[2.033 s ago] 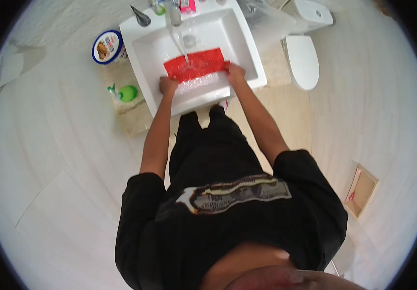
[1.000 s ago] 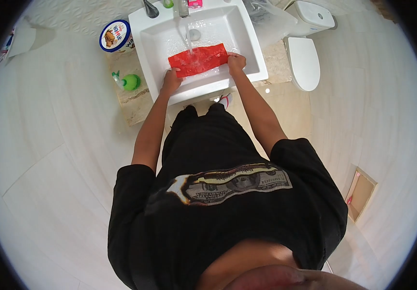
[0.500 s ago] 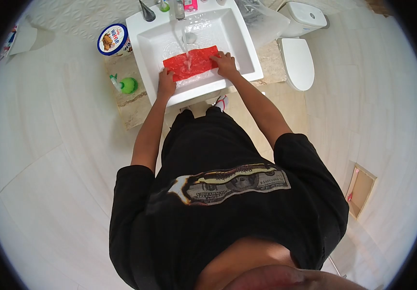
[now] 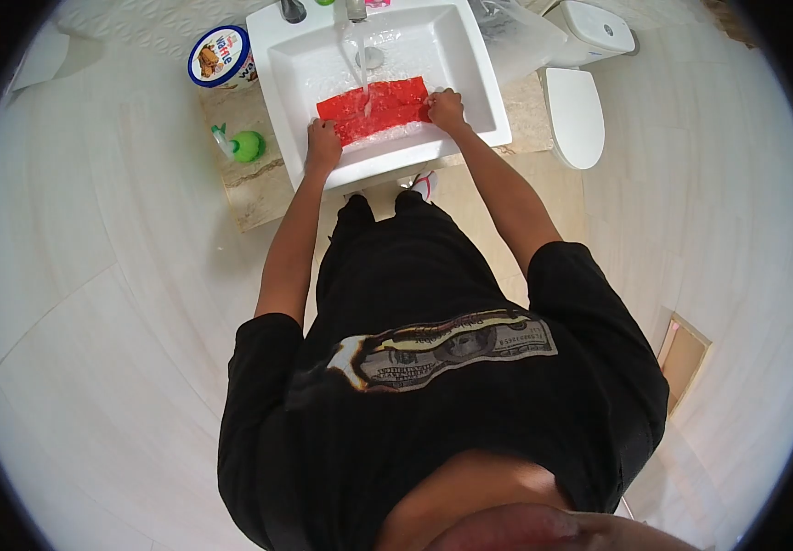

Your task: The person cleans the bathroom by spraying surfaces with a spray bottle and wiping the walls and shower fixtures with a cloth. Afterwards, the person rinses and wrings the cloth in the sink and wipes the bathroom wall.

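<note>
A wet red cloth [image 4: 387, 108], spread out as a long rectangle, is held low in the white sink [image 4: 286, 110]. Water from the faucet [image 4: 356, 11] runs down onto its middle. My left hand [image 4: 325, 144] grips the lower left corner, fingers closed on the edge. At the cloth's right end, my right hand [image 4: 446, 110] pinches the edge between thumb and fingers. Splashed water lies around the cloth, and the drain [image 4: 371, 58] shows just beyond it.
On the stone counter [image 4: 254, 197] to the left stand a waffle tub [image 4: 219, 57] and a green spray bottle [image 4: 248, 146]. A dark cone-shaped object [image 4: 294, 11] sits on the sink's back rim. Clear plastic [image 4: 516, 41] and a toilet [image 4: 573, 118] are at the right.
The view has shifted, so the sink sits slightly higher and further right. Both hands keep hold of the cloth, which looks a little flatter, with my right fingers more curled.
</note>
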Demonstrator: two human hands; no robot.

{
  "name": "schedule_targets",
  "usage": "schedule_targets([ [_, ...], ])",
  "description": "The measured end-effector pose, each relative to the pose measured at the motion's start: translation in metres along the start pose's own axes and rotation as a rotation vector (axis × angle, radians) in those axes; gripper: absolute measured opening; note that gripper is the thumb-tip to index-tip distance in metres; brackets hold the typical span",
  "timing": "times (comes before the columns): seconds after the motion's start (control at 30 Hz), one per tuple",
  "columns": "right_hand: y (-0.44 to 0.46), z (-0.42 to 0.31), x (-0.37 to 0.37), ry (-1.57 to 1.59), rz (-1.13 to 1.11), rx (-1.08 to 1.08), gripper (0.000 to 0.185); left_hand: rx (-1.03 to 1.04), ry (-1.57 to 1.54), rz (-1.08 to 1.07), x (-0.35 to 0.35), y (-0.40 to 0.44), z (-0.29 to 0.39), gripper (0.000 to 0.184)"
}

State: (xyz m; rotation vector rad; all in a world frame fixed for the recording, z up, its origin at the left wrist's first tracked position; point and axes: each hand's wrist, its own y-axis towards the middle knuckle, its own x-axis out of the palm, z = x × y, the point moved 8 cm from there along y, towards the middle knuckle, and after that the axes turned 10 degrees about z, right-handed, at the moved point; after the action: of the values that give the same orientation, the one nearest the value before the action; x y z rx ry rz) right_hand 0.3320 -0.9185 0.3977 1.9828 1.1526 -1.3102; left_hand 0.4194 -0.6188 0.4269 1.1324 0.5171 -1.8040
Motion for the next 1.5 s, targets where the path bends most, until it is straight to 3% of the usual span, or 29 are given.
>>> schedule_targets([
  [0.07,0.01,0.009,0.02,0.173,-0.006,-0.082,0.013,-0.011,-0.009,0.015,0.0,-0.003,-0.001,0.031],
  [0.17,-0.007,-0.01,-0.002,-0.086,0.01,-0.148,0.015,-0.034,-0.046,0.026,-0.002,-0.001,-0.003,0.03],
  [0.27,-0.006,-0.013,-0.002,-0.09,-0.132,-0.158,0.021,-0.032,-0.081,0.017,-0.006,-0.001,-0.002,0.031],
  [0.37,-0.002,-0.009,-0.007,0.276,0.062,-0.108,0.023,-0.033,-0.104,0.025,-0.007,-0.003,-0.002,0.031],
  [0.47,-0.002,0.007,0.003,0.563,-0.005,0.104,0.017,-0.049,-0.09,0.017,-0.005,-0.002,-0.005,0.032],
  [0.57,0.003,0.016,0.019,0.68,-0.031,0.172,0.015,-0.07,-0.075,0.014,-0.004,-0.004,-0.006,0.033],
  [0.77,0.007,0.027,0.021,0.377,-0.038,0.223,0.029,-0.046,-0.072,0.055,-0.001,-0.003,-0.008,0.033],
  [0.87,0.002,0.009,0.002,0.367,0.16,0.109,0.03,-0.059,-0.069,0.085,-0.009,-0.002,-0.002,0.033],
  [0.93,-0.003,0.009,-0.012,0.136,0.186,0.151,0.031,-0.021,-0.045,0.178,-0.024,-0.001,0.01,0.035],
  [0.97,-0.004,0.008,-0.02,0.02,0.199,0.169,0.032,-0.015,-0.02,0.128,-0.025,0.001,0.015,0.035],
  [1.07,0.0,-0.004,-0.029,0.101,0.193,0.036,0.034,0.057,0.028,0.017,-0.026,0.002,0.028,0.037],
  [1.17,-0.011,-0.029,-0.02,0.249,-0.022,-0.212,0.033,0.194,0.055,-0.04,-0.028,-0.005,0.036,0.042],
  [1.27,-0.028,-0.046,-0.014,0.035,-0.05,-0.442,0.039,0.211,0.117,-0.054,-0.025,-0.005,0.038,0.043],
  [1.4,-0.031,-0.059,-0.022,-0.078,-0.068,-0.384,0.038,0.295,0.222,-0.094,-0.01,-0.004,0.035,0.036],
  [1.5,-0.033,-0.072,-0.028,-0.12,-0.017,-0.495,0.03,0.312,0.24,-0.087,-0.007,-0.003,0.034,0.035],
])
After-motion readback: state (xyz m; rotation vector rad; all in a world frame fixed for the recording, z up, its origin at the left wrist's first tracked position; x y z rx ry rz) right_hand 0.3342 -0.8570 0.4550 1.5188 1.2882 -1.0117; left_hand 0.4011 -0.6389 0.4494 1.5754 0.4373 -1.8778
